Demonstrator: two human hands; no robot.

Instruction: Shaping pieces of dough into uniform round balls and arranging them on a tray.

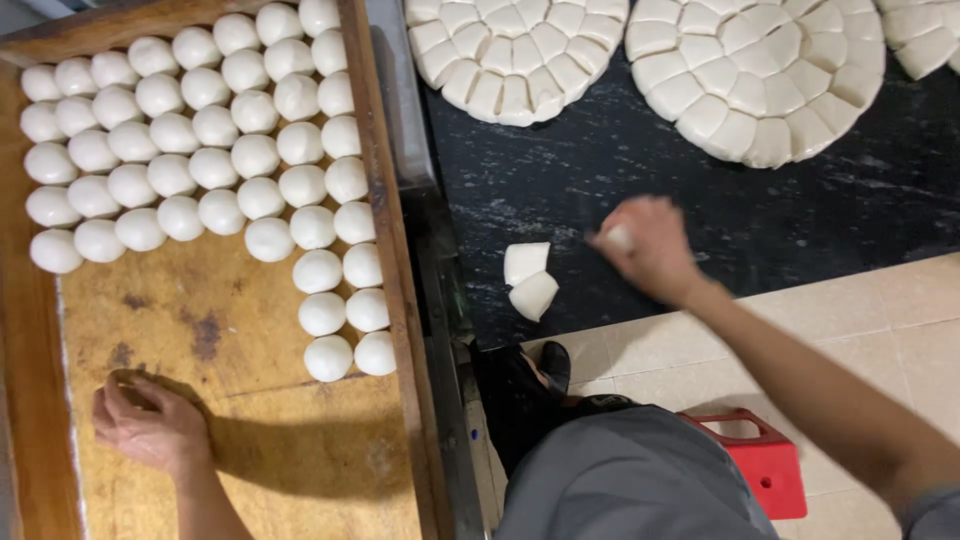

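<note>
Black counter (600, 170) | right hand (650, 250) closed on dough piece (619, 238) | left hand (150, 425) flat on tray (280, 440)

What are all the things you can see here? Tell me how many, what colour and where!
dough balls: several dozen, white, in rows on the wooden tray
wooden tray: one, brown, on the left
cut dough rounds: two in full and part of a third, white, sliced into pieces, at the top of the counter
loose dough pieces: two, white, touching each other at the counter's near edge
counter: one, black with pale streaks, right of the tray
red stool or crate: one, red, on the tiled floor
floor tiles: beige, lower right
left hand: flat on the tray's bare wood
right hand: blurred, over the counter, closed on a small dough piece
</note>
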